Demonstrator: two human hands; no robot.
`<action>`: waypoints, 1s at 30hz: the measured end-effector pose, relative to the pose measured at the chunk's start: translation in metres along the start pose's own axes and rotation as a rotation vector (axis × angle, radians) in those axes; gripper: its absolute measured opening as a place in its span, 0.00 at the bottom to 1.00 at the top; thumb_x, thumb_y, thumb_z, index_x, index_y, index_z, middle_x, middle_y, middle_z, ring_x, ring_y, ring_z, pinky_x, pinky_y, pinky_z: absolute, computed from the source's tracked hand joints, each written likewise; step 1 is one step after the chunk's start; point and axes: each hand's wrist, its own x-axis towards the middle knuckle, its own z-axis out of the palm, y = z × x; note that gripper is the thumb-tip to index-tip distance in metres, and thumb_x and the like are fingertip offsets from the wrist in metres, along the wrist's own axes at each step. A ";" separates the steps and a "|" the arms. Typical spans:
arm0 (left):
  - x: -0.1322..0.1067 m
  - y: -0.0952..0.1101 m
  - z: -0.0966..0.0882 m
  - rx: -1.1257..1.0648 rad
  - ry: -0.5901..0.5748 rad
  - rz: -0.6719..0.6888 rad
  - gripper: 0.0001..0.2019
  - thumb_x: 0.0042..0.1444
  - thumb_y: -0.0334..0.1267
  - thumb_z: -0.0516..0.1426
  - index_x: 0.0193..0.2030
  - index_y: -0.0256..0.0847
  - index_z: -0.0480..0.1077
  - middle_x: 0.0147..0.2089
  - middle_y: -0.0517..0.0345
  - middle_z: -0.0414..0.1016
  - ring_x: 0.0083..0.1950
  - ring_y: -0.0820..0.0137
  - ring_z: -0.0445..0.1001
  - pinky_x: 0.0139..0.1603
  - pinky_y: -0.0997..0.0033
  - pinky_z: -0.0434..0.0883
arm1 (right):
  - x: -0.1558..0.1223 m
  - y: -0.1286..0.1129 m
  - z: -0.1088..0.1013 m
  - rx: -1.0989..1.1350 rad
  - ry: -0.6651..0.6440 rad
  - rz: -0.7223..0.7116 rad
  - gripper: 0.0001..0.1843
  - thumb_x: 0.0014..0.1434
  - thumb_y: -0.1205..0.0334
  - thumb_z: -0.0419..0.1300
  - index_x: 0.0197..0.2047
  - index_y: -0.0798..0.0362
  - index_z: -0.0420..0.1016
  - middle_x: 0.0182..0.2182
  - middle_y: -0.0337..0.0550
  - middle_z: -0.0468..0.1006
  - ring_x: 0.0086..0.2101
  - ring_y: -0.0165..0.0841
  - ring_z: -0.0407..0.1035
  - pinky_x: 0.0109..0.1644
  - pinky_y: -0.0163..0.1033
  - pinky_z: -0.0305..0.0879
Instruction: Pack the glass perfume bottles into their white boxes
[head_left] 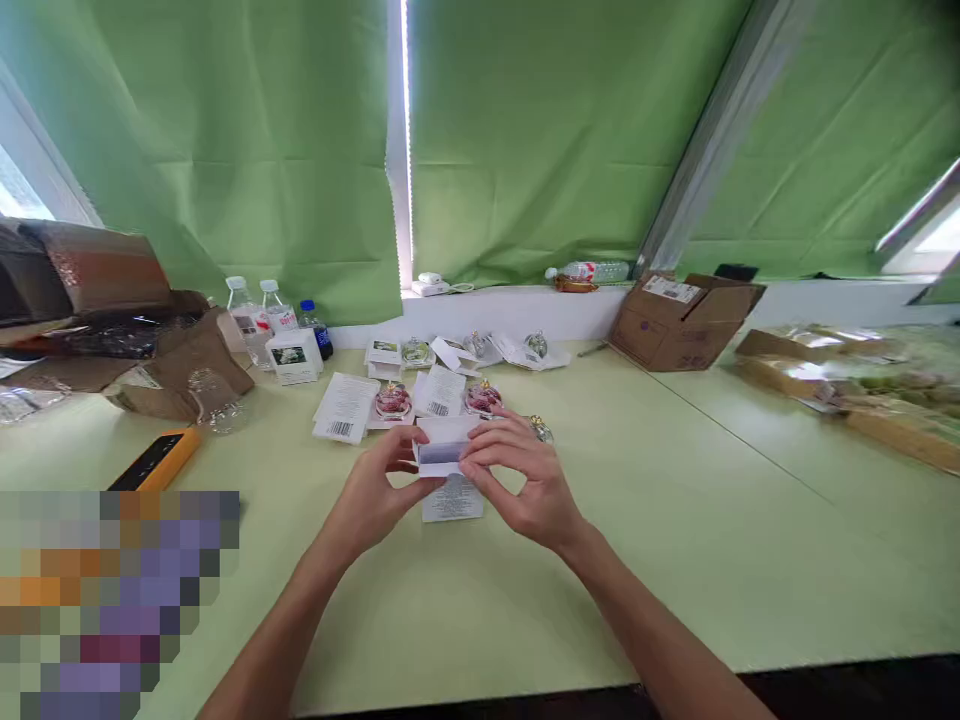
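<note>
Together, left hand [371, 490], right hand [521, 480], holding white carton [442, 445], above leaflet [452, 499]

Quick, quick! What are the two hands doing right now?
Left hand: closed, pinching a folded white card.
Right hand: closed, pinching that folded white card too.

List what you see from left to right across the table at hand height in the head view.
Orange-and-black device → clear glass bauble → left hand → folded white card → right hand → gold-capped bauble → plastic-wrapped cardboard trays
</note>
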 end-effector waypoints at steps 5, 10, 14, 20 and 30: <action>-0.004 0.002 -0.001 0.020 0.019 0.010 0.14 0.54 0.39 0.60 0.45 0.45 0.62 0.44 0.62 0.70 0.41 0.72 0.72 0.48 0.66 0.72 | -0.002 -0.003 -0.001 -0.002 -0.008 0.009 0.05 0.55 0.69 0.62 0.29 0.50 0.75 0.28 0.39 0.79 0.36 0.35 0.72 0.59 0.53 0.58; -0.002 0.000 0.000 0.026 0.037 0.013 0.14 0.54 0.39 0.60 0.45 0.46 0.62 0.43 0.62 0.71 0.41 0.72 0.72 0.49 0.65 0.71 | -0.002 -0.003 -0.001 -0.014 -0.014 0.027 0.04 0.55 0.67 0.62 0.30 0.49 0.75 0.28 0.39 0.78 0.36 0.36 0.72 0.59 0.53 0.58; -0.002 -0.002 -0.001 0.012 0.022 0.013 0.14 0.54 0.40 0.60 0.45 0.45 0.61 0.44 0.61 0.71 0.42 0.71 0.73 0.49 0.65 0.72 | -0.003 -0.002 0.000 -0.034 -0.041 0.038 0.01 0.56 0.65 0.62 0.33 0.49 0.76 0.31 0.40 0.78 0.38 0.36 0.72 0.59 0.53 0.57; -0.002 -0.004 -0.001 0.014 0.028 0.002 0.15 0.54 0.41 0.60 0.46 0.45 0.62 0.46 0.59 0.70 0.41 0.71 0.73 0.48 0.66 0.72 | -0.003 -0.001 0.001 -0.073 -0.083 0.026 0.04 0.56 0.64 0.62 0.38 0.49 0.75 0.33 0.40 0.79 0.40 0.37 0.71 0.61 0.53 0.54; -0.003 -0.005 -0.001 0.020 0.050 -0.014 0.15 0.54 0.42 0.60 0.46 0.46 0.63 0.46 0.60 0.70 0.41 0.72 0.72 0.47 0.66 0.72 | -0.004 0.001 0.001 -0.088 -0.089 0.018 0.08 0.55 0.64 0.62 0.40 0.49 0.74 0.34 0.39 0.80 0.42 0.37 0.71 0.63 0.54 0.51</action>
